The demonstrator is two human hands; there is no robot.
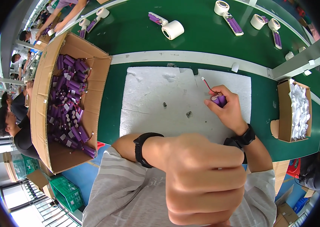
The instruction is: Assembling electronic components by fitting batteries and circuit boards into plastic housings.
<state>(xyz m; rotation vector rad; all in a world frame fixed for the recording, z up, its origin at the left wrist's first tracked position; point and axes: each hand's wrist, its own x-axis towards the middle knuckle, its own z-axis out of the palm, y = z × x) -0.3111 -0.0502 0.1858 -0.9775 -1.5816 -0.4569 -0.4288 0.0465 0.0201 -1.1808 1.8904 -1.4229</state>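
Observation:
My right hand (226, 108) is closed around a purple battery pack (219, 100) above a white foam board (148, 102). From the pack a thin red and dark wire (207, 84) rises to a small white connector. My left hand (205, 178) is raised close to the camera, its fingers curled into a fist. A tiny white spot shows between those fingers, but whatever they hold is hidden. To the left, a large cardboard box (40, 102) stands tilted, filled with purple battery packs (69, 89), some with wires and white tabs.
A smaller cardboard box (284, 109) of white paper pieces (299, 111) stands at the right. Beyond a metal rail (190, 56), white tape rolls (172, 30) and purple packs in white holders (232, 23) lie on a green surface (129, 34). Other people sit at the left.

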